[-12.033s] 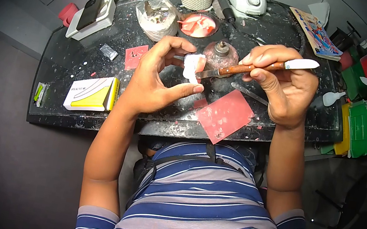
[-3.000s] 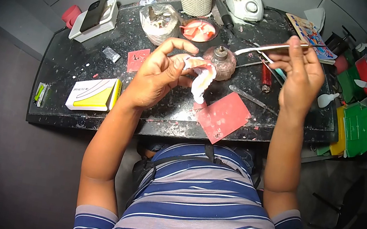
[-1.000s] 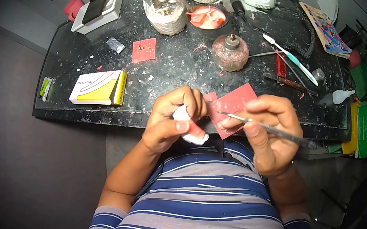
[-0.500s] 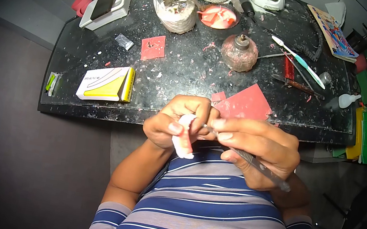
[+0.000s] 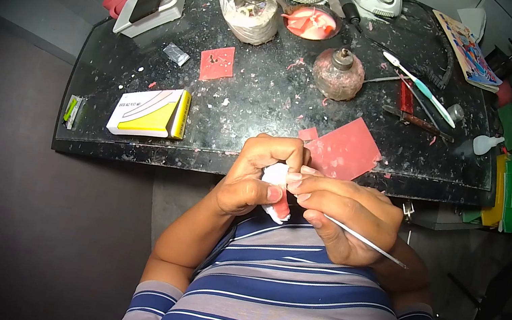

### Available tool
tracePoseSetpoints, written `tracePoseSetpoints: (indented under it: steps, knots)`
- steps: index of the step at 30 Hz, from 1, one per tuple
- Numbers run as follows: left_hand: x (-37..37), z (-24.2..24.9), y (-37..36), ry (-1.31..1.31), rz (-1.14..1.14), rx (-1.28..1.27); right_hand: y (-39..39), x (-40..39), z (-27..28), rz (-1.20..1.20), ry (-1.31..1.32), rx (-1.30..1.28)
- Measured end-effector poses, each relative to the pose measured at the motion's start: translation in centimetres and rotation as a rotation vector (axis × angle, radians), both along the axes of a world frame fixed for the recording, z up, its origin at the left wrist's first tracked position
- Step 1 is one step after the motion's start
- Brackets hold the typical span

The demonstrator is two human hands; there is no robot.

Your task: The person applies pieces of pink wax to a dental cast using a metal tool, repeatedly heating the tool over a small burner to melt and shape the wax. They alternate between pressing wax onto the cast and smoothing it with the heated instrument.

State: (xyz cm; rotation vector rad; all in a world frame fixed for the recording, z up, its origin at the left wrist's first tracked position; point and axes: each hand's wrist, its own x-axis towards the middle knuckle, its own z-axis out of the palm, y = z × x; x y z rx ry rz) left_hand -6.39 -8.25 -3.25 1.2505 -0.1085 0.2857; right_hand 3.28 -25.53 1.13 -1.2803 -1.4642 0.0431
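Between the thumb and fingers of my left hand (image 5: 258, 177) is a small white dental cast with pink wax (image 5: 282, 207) on it. My right hand (image 5: 355, 217) grips a slim metal wax carver (image 5: 365, 239), its handle slanting down to the right. The carver's working tip is hidden behind my fingers, close to the cast. Both hands are held together just in front of the bench edge. Right behind them on the bench lie a pink wax sheet (image 5: 345, 150) and a small wax scrap (image 5: 308, 133).
On the speckled black bench (image 5: 252, 101) stand a glass spirit burner (image 5: 338, 75), a bowl of pink wax pieces (image 5: 310, 24) and a plastic-lined container (image 5: 249, 18). A yellow-white box (image 5: 149, 112) sits left; a toothbrush (image 5: 419, 87) and a wood-handled knife (image 5: 417, 121) lie right.
My left hand has moved slightly right and turned the cast, so less of its pink side shows. The carver has rolled in my right hand and now shows its thin edge.
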Motion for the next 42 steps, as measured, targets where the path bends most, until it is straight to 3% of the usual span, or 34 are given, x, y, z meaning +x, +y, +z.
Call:
tracePoseSetpoints:
  steps: [9,12,14,17,18,20,22,27,42]
  knots:
    - [-0.6,1.2,-0.3,0.104,-0.042,-0.053,0.6,0.9,-0.7,0.062,-0.061,0.058]
    - [-0.9,2.1,-0.9,0.187,-0.004,-0.172,0.8,1.0,-1.2,0.050,-0.068,0.083]
    - [-1.2,1.9,-0.5,0.298,-0.109,-0.237,0.9,0.9,-1.6,0.069,-0.053,0.121]
    - [-0.9,1.7,-0.2,0.214,-0.110,-0.201,0.6,0.5,-2.4,0.009,0.123,0.113]
    - [-0.4,0.7,0.1,0.077,-0.130,-0.215,0.2,0.3,-2.0,-0.103,0.162,0.085]
    - [0.5,0.1,-0.8,-0.074,0.120,-0.057,1.0,1.1,-2.5,-0.203,0.209,0.178]
    - [0.4,-0.6,-0.2,-0.170,0.294,0.256,0.6,1.9,-2.5,-0.294,0.234,0.115]
    - [0.2,-0.9,-0.3,-0.258,0.508,0.626,0.3,1.4,-1.1,-0.267,-0.075,0.094]
    - [0.0,-0.5,-0.4,-0.306,0.589,0.729,0.6,0.4,-1.6,-0.175,-0.149,0.055]
